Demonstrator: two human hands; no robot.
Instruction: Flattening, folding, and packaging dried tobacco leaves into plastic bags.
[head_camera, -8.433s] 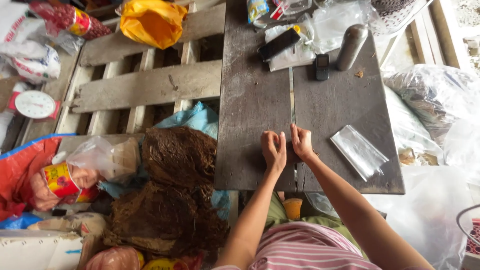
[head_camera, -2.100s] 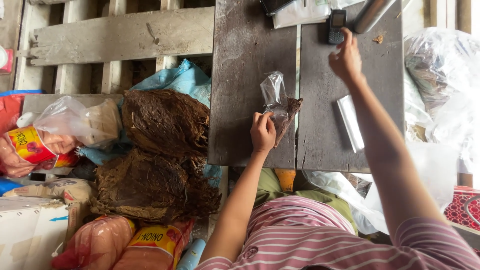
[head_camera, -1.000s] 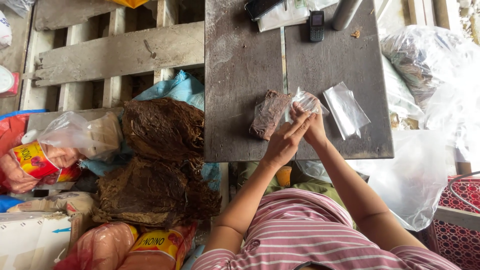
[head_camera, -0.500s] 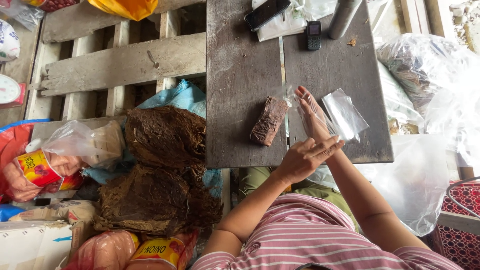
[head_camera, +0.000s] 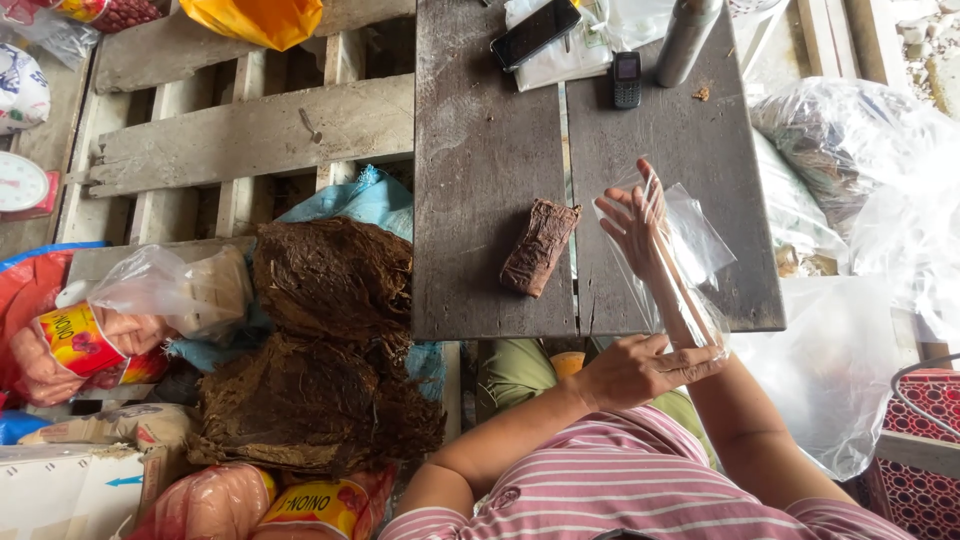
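A brown pressed block of dried leaf (head_camera: 540, 247) lies alone on the dark wooden table (head_camera: 480, 150). My right hand (head_camera: 635, 215) is pushed inside a clear plastic bag (head_camera: 705, 245), fingers spread, just right of the block and not touching it. My left hand (head_camera: 635, 370) grips the bag's open end around my right forearm, near the table's front edge.
At the table's far end lie a smartphone (head_camera: 535, 32), a small keypad phone (head_camera: 627, 79) and a metal flask (head_camera: 688, 40). A heap of brown dried leaves (head_camera: 320, 340) sits left of the table beside a wooden pallet (head_camera: 260, 130). Large clear sacks (head_camera: 870, 170) crowd the right.
Both hands have left the leaf block, which stays on the table. My right hand has slid into the clear bag, and my left hand has dropped back to hold its mouth.
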